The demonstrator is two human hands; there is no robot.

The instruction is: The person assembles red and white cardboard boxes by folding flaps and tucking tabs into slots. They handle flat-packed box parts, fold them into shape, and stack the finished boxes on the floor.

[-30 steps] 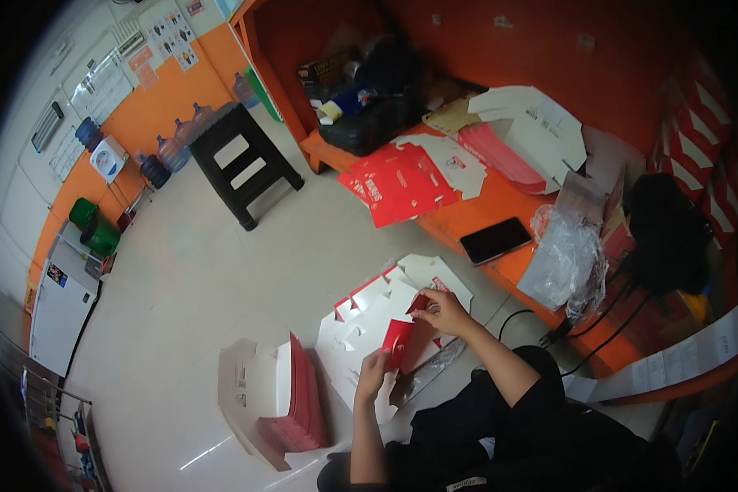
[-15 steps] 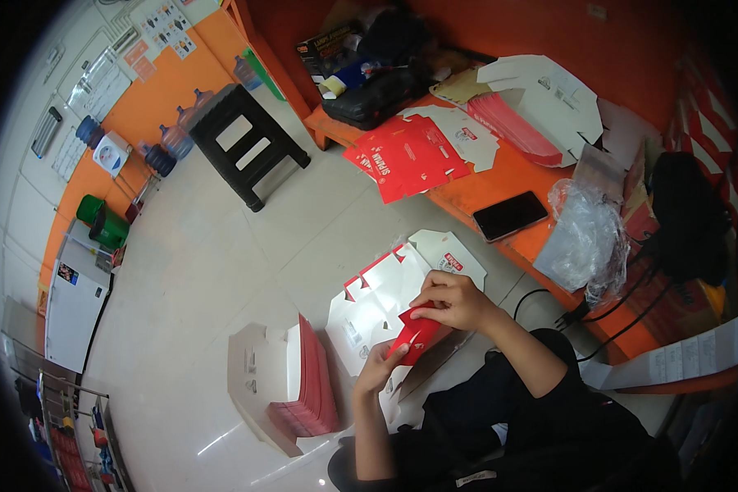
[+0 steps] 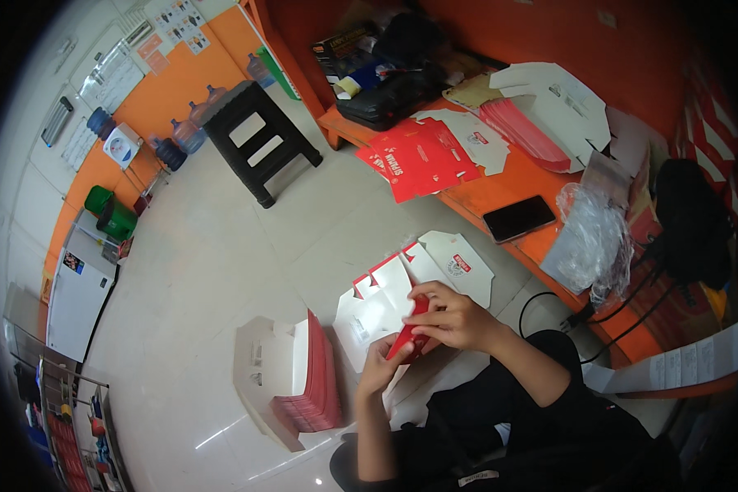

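A red-and-white cardboard box blank [image 3: 369, 320] lies before me, white side up, with notches along its red far edge. At its near end both my hands bend a narrow red flap. My left hand [image 3: 379, 367] pinches the lower end of this flap, thumb on top. My right hand [image 3: 455, 318] grips its upper end with curled fingers, which hide part of the fold. Just beyond the right hand shows a white panel [image 3: 472, 275] with a small red print; I cannot tell whether it belongs to the same blank.
A stack of box blanks [image 3: 307, 385] stands on the floor at left. The orange shelf [image 3: 459, 197] at right holds red blanks [image 3: 422, 160], another stack [image 3: 525, 135], a phone [image 3: 518, 219] and clear plastic wrap [image 3: 594, 238]. Black cables [image 3: 623, 316] hang nearby. A black stool [image 3: 258, 139] stands farther off.
The red flap has been bent up more steeply. My right hand has shifted slightly nearer my left, its fingers now lower along the fold. The view has swung a little.
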